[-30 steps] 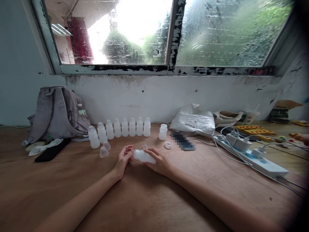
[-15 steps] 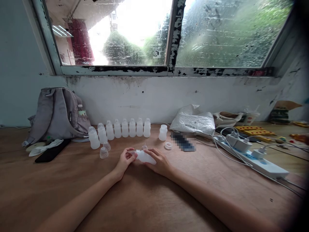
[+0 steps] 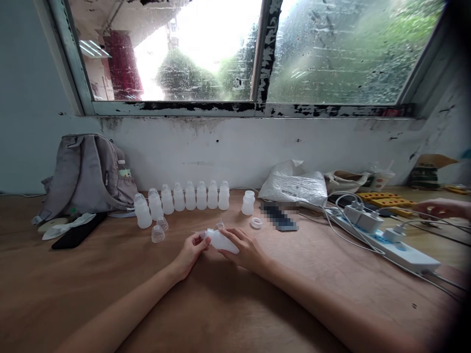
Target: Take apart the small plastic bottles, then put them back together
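Observation:
A frosted white baby bottle [image 3: 223,241] lies tilted on its side just above the table, its neck toward the left. My right hand [image 3: 245,247] is wrapped round the bottle's body. At the neck, my left hand [image 3: 193,249] has its thumb and fingers closed on a clear teat [image 3: 201,234], mostly hidden by the fingers. Just behind the bottle sits another clear teat [image 3: 220,224]. A white collar ring [image 3: 256,223] lies to the right, near an upright bottle without a top [image 3: 248,202]. Two clear caps [image 3: 158,234] stand left of my hands.
Several capped baby bottles [image 3: 190,196] form a row along the wall. A grey backpack [image 3: 86,171] and a black phone-like slab [image 3: 79,230] are at left. At right are a silver bag [image 3: 294,184], a power strip [image 3: 408,252] with cables, and another person's hand [image 3: 443,208].
My left fingers have shifted slightly at the bottle's neck, and the bottle has hardly moved. Another person's hand has come into view at the far right.

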A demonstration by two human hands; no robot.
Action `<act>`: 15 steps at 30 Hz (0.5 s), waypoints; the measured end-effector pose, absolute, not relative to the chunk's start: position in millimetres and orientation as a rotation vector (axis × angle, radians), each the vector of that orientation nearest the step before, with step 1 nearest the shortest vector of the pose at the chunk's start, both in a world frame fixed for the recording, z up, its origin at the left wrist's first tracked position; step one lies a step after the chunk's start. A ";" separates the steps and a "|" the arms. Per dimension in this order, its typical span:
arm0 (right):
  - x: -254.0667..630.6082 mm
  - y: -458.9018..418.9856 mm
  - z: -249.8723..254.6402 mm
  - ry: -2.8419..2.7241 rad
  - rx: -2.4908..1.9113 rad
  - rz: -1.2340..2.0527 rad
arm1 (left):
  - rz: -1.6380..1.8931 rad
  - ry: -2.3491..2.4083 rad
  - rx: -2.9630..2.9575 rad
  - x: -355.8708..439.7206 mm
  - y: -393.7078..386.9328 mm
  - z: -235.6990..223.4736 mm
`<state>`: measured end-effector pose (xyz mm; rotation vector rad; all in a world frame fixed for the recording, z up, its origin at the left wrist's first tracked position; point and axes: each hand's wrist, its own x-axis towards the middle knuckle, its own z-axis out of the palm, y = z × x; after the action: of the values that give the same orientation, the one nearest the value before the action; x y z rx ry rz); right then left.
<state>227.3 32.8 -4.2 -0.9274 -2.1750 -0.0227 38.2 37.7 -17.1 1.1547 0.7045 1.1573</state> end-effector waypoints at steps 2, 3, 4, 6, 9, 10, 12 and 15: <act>224.7 28.8 0.9 -2.121 -1.016 0.289 | 1.169 0.695 1.216 37.2 37.1 -16.8; 224.1 27.2 4.2 -2.088 -1.073 0.486 | 1.160 0.677 1.232 36.7 35.9 -15.1; 223.8 25.8 7.8 -2.055 -1.125 0.676 | 1.146 0.658 1.237 36.3 34.1 -12.7; 223.6 22.9 14.1 -2.001 -1.179 0.906 | 1.125 0.625 1.218 36.5 29.4 -6.5; 220.4 15.5 16.6 -1.998 -1.133 0.778 | 1.131 0.581 1.108 39.6 21.7 1.5; 218.0 11.9 15.0 -2.015 -1.116 0.666 | 1.131 0.571 1.054 41.7 19.4 2.8; 211.8 4.2 9.2 -2.063 -1.108 0.454 | 1.146 0.590 0.932 47.8 15.6 3.4; 203.0 -3.9 0.1 -2.136 -1.091 0.361 | 1.279 0.766 0.776 60.9 12.7 1.7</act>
<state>203.0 -3.9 0.1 -1.0909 -2.1357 0.3615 60.9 12.7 1.7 0.7760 0.7659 1.2794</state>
